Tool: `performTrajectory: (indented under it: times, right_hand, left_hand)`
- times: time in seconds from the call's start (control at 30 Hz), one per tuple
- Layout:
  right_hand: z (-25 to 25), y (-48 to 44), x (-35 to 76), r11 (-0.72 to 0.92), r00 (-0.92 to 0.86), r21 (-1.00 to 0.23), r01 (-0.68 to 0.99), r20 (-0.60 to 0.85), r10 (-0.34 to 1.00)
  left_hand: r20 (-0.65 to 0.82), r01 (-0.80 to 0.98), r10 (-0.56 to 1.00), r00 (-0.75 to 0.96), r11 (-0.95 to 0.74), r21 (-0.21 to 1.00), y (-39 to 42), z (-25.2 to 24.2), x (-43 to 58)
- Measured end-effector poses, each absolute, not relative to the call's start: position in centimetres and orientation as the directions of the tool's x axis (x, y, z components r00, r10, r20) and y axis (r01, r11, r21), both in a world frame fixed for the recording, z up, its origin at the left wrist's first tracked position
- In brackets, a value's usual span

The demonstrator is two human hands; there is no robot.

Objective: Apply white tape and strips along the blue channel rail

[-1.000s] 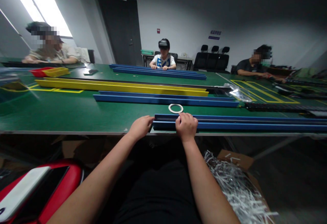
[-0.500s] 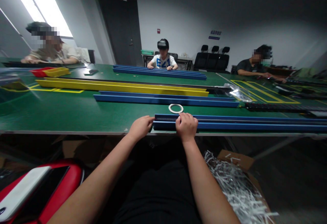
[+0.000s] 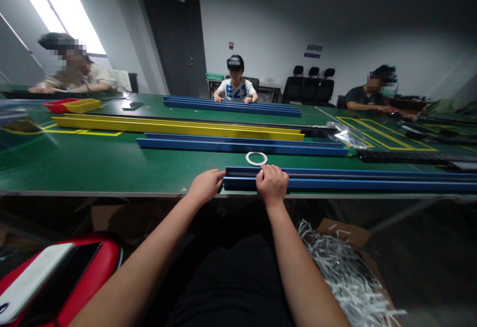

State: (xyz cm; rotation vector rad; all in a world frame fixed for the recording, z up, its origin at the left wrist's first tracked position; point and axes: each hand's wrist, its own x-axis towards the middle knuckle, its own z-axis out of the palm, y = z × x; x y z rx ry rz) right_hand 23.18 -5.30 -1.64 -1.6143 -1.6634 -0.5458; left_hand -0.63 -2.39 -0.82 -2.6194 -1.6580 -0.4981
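Note:
A long blue channel rail (image 3: 346, 184) with a dark groove lies along the front edge of the green table and runs out of view to the right. My right hand (image 3: 273, 182) is closed over it a short way from its left end, fingers curled across the top. At that left end is my left hand (image 3: 207, 185), its fingers pressed together and the fingertips touching the rail's end. Whatever may be between those fingertips is too small to make out. Just behind my right hand lies a white roll of tape (image 3: 256, 158), flat on the table.
Farther back lie another blue rail (image 3: 238, 145), a yellow rail (image 3: 179, 126) and a blue set of rails (image 3: 231, 107). Three people sit around the table (image 3: 93, 163). Below it, a box of white paper strips (image 3: 343, 267) stands at right, a red stool (image 3: 100, 262) at left.
My hands and the rail under them have stayed in place. The person across the table has shifted slightly to the left, and the far blue rails' left end has moved slightly left.

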Motion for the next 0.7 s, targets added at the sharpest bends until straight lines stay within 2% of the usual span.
performTrajectory:
  times: [0.7]
  right_hand:
    - [-1.58, -5.29, 23.2, 0.105, 0.063, -0.177, 0.979, 0.743, 0.667]
  left_hand:
    - [0.264, 0.85, 0.884, 0.386, -0.452, 0.271, -1.55, -1.32, -0.96]
